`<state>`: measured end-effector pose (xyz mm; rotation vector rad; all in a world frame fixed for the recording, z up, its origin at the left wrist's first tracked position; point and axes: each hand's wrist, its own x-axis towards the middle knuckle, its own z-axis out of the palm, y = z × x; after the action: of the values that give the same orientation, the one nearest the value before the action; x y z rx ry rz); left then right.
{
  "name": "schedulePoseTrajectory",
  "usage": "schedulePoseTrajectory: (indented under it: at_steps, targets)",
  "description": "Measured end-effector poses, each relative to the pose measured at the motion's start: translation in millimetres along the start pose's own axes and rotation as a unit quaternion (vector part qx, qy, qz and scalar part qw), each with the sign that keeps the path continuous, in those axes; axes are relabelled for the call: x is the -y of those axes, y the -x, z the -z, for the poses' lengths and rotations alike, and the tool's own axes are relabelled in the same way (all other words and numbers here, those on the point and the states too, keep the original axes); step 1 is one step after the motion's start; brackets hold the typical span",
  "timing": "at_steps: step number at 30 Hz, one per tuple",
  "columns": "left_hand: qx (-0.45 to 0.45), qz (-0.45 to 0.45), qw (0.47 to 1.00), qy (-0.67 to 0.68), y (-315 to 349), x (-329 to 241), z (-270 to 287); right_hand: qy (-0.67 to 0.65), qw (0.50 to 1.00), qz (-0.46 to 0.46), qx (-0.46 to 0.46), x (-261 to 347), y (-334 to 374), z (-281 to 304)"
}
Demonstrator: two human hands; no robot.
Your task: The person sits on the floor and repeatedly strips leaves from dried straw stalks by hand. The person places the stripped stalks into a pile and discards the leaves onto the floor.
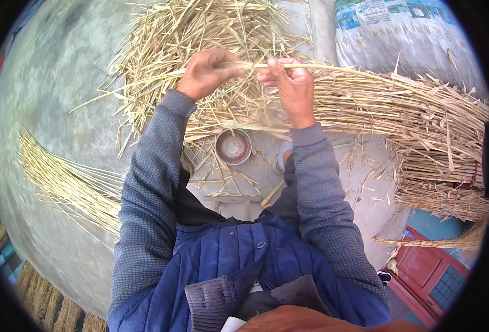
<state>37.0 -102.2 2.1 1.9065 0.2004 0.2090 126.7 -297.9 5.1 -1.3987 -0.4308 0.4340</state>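
Between my two hands a long dry reed-like stalk [338, 68] is held out level, its thin end reaching to the right over the bundle. My right hand [294, 88] grips it between thumb and fingers near its left end. My left hand [208, 72] is closed on pale dry leaf sheath [238, 65] at that end of the stalk. Beneath both hands spreads a heap of stripped dry leaves and husks [183, 33]. A thick bundle of unstripped stalks [366, 102] lies to the right.
A small round metal bowl [233, 146] stands on the concrete floor [62, 105] between my legs. Bare yellow stalks [73, 182] lie fanned at the left. A large white-and-blue sack [404, 47] stands at the back right. A broom-like bundle [438, 242] and a red door [429, 268] are lower right.
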Motion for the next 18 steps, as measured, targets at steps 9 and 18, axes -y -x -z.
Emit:
schedulePoseTrajectory:
  at_steps: [9, 18]
  targets:
    - [-0.065, -0.078, 0.992, -0.078, -1.1, 19.3, 30.6, -0.009, 0.999, -0.032, -0.018, -3.1, 2.0, 9.0]
    - [0.049, 0.066, 0.992, -0.092, 6.8, 43.6, 49.1, 0.006, 0.999, -0.049, -0.023, 10.5, -1.8, 31.3]
